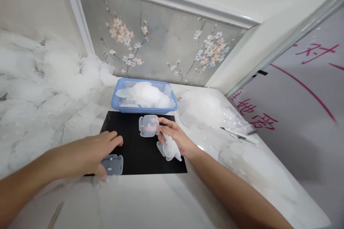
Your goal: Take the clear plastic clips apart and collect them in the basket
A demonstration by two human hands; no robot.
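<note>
Pinched in my right hand [174, 135] is a clear plastic piece [148, 130], flat with rounded corners and small tabs, held above the black mat [139, 157]. Under the same palm hangs a small bunch of similar translucent pieces [170, 148]. My left hand [103, 152] is spread at the mat's left side, thumb apart from the fingers. Just beneath it lies another clear plastic piece [115, 166] at the mat's front left corner; the hand partly covers it, and whether they touch is unclear.
Behind the mat stands a blue basket [143, 110] holding a pile of translucent pieces. A large heap of them [53, 75] covers the left of the marble-patterned table [150, 200]. Another pile [200, 109] lies to the right, near a clear bag [239, 130]. A whiteboard [295, 132] borders the right.
</note>
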